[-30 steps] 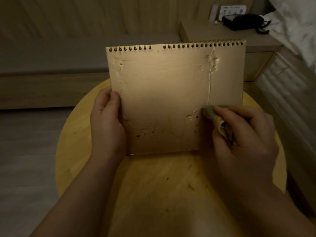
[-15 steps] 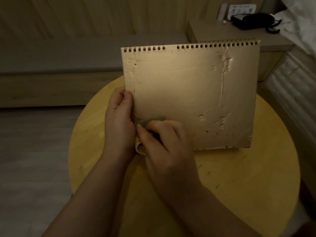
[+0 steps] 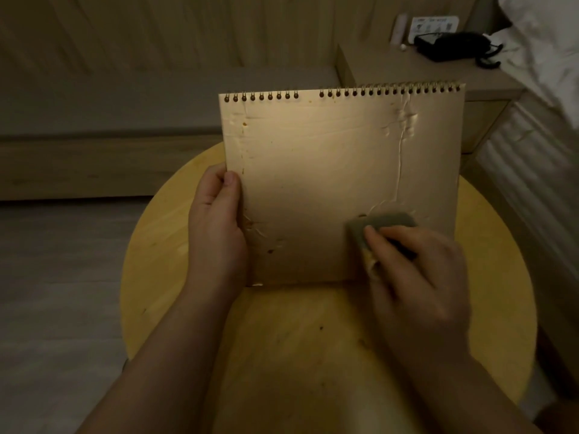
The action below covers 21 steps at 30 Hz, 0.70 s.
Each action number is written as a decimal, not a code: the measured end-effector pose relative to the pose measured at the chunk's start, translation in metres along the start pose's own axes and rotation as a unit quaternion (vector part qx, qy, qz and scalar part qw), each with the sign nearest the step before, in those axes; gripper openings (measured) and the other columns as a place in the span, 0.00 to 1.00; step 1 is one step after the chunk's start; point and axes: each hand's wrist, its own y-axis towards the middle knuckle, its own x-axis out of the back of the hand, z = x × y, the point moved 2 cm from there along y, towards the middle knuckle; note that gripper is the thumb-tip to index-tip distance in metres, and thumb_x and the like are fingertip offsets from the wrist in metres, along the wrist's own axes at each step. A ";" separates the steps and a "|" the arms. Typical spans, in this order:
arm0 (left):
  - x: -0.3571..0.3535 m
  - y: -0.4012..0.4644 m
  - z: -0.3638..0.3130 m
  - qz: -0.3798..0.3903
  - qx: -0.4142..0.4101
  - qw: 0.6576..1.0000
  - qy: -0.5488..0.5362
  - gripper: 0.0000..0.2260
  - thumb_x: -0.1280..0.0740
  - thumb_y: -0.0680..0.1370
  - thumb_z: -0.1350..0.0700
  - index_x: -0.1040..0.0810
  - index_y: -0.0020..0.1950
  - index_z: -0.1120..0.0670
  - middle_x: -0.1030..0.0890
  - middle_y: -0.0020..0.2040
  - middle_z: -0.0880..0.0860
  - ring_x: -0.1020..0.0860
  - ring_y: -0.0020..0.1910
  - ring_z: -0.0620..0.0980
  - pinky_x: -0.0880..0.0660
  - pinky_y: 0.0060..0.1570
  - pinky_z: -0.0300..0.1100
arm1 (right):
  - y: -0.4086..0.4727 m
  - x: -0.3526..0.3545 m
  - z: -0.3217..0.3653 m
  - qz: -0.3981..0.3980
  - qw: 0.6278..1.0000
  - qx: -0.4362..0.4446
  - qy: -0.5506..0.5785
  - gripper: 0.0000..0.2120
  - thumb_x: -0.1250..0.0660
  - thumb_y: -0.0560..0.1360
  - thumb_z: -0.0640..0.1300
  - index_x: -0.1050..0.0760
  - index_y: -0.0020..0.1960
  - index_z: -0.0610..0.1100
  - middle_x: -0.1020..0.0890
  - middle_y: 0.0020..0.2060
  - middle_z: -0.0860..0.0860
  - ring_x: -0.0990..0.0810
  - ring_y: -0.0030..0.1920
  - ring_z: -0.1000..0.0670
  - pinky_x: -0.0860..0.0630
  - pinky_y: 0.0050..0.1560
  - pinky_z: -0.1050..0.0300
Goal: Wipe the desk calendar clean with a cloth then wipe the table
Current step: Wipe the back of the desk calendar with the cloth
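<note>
A spiral-bound desk calendar stands upright on a round wooden table, its plain tan back facing me. Brown specks and smeared streaks mark its left edge, right side and lower part. My left hand grips the calendar's lower left edge, thumb on the front face. My right hand presses a folded grey-green cloth against the calendar's lower right area. Small dark spots dot the tabletop in front of the calendar.
A bedside cabinet at the back right carries a black telephone, a small card and a white tube. White bedding fills the right edge. A low wooden ledge runs along the wall on the left, above grey floor.
My right hand has swept the cloth from the lower right of the calendar to its lower left beside my left hand, then back to the lower right. The left hand keeps its grip.
</note>
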 end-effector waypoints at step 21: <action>0.001 0.005 0.008 0.005 -0.011 1.000 -0.021 0.16 0.41 0.86 0.54 0.16 0.48 0.40 0.15 0.44 0.40 0.20 0.44 0.36 0.25 0.41 0.30 | -0.011 -0.012 0.027 -0.012 0.999 -0.015 0.048 0.11 0.28 0.78 0.33 0.15 0.60 0.34 0.16 0.50 0.36 0.24 0.53 0.40 0.33 0.63 0.56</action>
